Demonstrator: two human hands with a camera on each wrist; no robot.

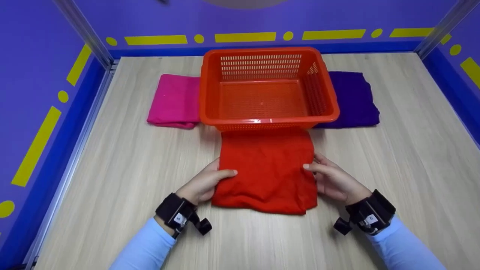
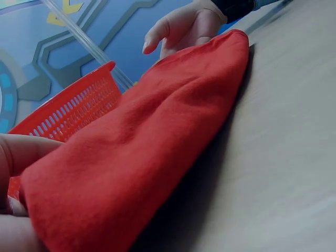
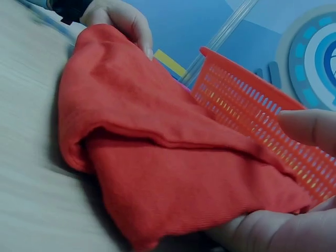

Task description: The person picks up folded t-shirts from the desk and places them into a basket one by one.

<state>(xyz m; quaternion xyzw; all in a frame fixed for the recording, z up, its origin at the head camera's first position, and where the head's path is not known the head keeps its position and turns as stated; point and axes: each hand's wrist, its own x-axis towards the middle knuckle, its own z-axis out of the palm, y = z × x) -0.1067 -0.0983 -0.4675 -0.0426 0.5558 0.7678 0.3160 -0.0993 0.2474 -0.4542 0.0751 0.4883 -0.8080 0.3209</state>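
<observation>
A folded red cloth (image 1: 266, 172) lies in front of the basket, its near edge loosely rumpled. My left hand (image 1: 210, 180) grips its left side, thumb on top and the other fingers tucked beneath. At the opposite side is my right hand (image 1: 333, 178), with fingers (image 3: 257, 231) under the cloth's edge. Its thumb (image 3: 310, 128) stands apart above the fabric in the right wrist view. A loose fold crosses the cloth's right end there. In the left wrist view, the cloth (image 2: 126, 142) slopes up from the table, with a shadow below.
An orange-red plastic basket (image 1: 268, 120) with slotted walls stands just beyond the red cloth, nothing visible inside it. Folded pink cloth (image 1: 174, 99) lies to its left, partly covered by it. Folded purple cloth (image 1: 354, 99) lies to its right. Blue panels (image 1: 247, 22) enclose the wooden table (image 1: 112, 187).
</observation>
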